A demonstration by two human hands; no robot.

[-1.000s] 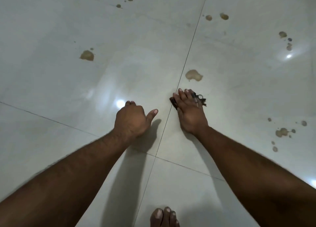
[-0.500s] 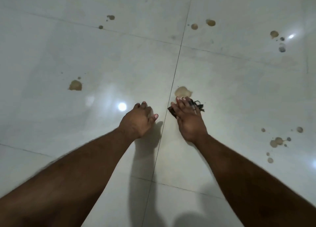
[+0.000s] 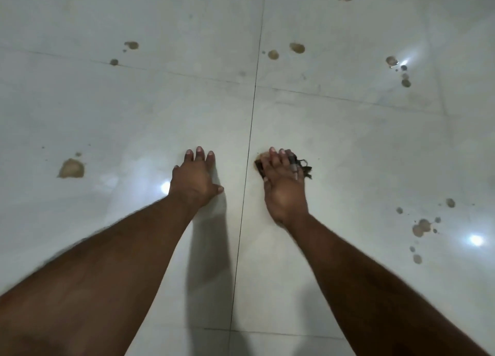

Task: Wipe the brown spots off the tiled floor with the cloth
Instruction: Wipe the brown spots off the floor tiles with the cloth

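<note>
Change since the earlier frames: the right hand [image 3: 284,184] and its cloth [image 3: 301,165] have slid forward onto the brown spot near the grout line, which lay clear ahead of the fingertips a second ago; the left hand [image 3: 195,178], curled into a loose fist then, now has its fingers stretched out.
Head view, right hand: palm down, fingers extended and pressed flat on the cloth, pinning it to the tiled floor [image 3: 361,146] just right of the long grout line [image 3: 249,152].
Head view, cloth: small, dark and frayed, showing at 9 and 3 o'clock of the fingers; most of it is hidden under the hand.
Head view, covered spot [image 3: 263,156]: only a tan sliver shows at 11 o'clock of the right hand, touching the cloth edge.
Head view, left hand: empty, fingers spread on the floor just left of the grout line, bearing weight.
Head view, large spot [image 3: 71,168]: at 9 o'clock of the left hand, well apart.
Head view, spot cluster [image 3: 422,228]: at 4 o'clock of the right hand, well apart.
Head view, far spots [image 3: 296,48]: a pair at 12 o'clock, past the cross joint.
</note>
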